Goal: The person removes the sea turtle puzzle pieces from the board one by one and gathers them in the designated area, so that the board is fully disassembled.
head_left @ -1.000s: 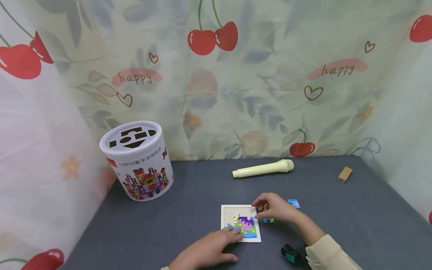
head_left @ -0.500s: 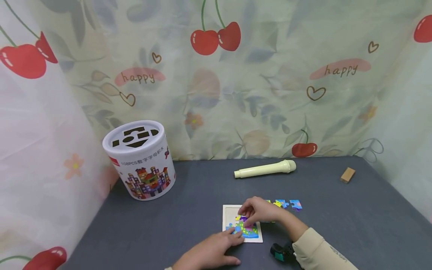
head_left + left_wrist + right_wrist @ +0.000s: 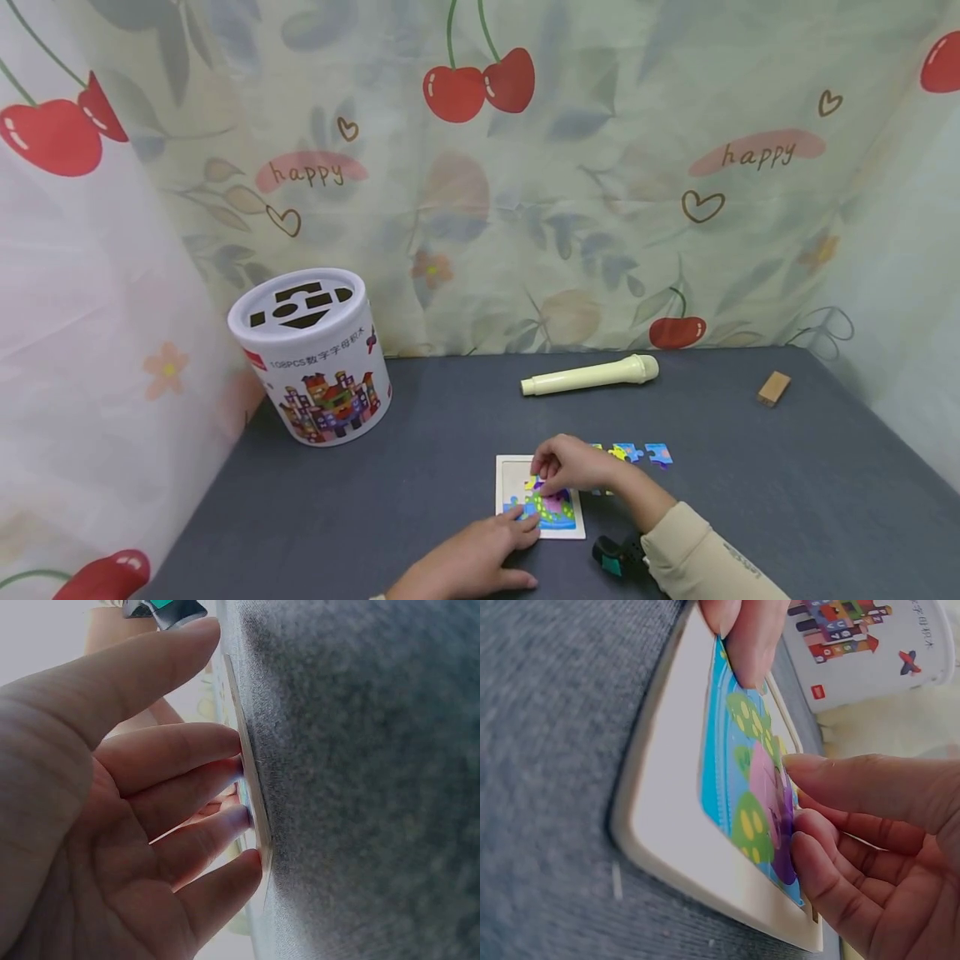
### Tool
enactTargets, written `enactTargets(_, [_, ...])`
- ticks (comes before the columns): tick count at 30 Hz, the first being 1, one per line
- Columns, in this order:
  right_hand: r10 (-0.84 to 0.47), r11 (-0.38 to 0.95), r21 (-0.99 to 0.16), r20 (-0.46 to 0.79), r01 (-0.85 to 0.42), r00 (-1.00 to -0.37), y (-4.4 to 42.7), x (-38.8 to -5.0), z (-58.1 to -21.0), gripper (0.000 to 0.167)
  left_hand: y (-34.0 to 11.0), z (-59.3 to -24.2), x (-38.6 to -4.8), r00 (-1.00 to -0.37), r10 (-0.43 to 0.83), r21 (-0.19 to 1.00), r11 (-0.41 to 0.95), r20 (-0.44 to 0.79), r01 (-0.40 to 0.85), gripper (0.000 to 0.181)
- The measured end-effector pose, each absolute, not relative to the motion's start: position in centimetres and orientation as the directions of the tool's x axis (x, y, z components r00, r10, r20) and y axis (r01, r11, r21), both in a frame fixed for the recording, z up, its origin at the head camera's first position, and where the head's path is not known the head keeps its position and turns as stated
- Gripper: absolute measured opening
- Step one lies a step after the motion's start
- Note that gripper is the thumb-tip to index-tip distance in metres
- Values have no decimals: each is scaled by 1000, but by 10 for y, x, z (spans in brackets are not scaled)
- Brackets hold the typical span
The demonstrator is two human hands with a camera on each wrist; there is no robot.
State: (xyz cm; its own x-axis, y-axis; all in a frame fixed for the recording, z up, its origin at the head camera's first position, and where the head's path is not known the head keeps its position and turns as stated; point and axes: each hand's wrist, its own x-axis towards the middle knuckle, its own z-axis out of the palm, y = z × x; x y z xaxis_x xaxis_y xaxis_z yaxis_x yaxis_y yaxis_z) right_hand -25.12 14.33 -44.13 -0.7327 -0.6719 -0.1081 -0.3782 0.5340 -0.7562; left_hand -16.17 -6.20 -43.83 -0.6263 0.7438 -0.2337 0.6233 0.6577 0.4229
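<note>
A small square puzzle tray [image 3: 504, 467] with a pale frame lies on the dark table. Colourful jigsaw pieces [image 3: 557, 517] fill its lower right part, in blue, green, pink and purple. My left hand [image 3: 483, 554] rests its fingertips on the tray's lower left, fingers fairly straight and thumb apart. Over the upper middle of the assembled part, my right hand [image 3: 573, 465] has its thumb and curled fingers on a puzzle piece [image 3: 786, 851] with purple on it, seen in the right wrist view. The fingers partly cover this piece.
Several loose puzzle pieces [image 3: 628, 452] lie right of the tray, partly behind the right hand. A toy microphone [image 3: 588, 377] and a wooden block [image 3: 773, 388] lie farther back. A block bucket [image 3: 311, 358] stands at the left. Patterned cloth hangs around the table.
My right hand has moved left from the tray's right edge onto the pieces inside it, uncovering loose pieces on the table. My left hand stays on the tray.
</note>
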Motion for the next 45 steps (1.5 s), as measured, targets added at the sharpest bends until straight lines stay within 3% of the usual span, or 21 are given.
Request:
enactTargets(9, [-631, 574, -743, -132, -345, -764, 141, -252, -443, 16, -63, -438, -161, -610, 768, 409, 628, -192, 662, 56])
enactTargets(26, [-644, 428, -869, -99, -250, -758, 148, -251, -450, 15, -62, -438, -159, -628, 765, 364, 631, -142, 685, 56])
enactTargets(36, [-565, 388, -894, -41, -222, -824, 165, -245, -448, 17, -63, -439, -159, -626, 770, 376, 621, -125, 688, 55])
enactTargets(45, [-515, 394, -902, -55, -179, -856, 192, -240, -449, 20, -63, -438, -159, -647, 754, 412, 629, -115, 659, 65])
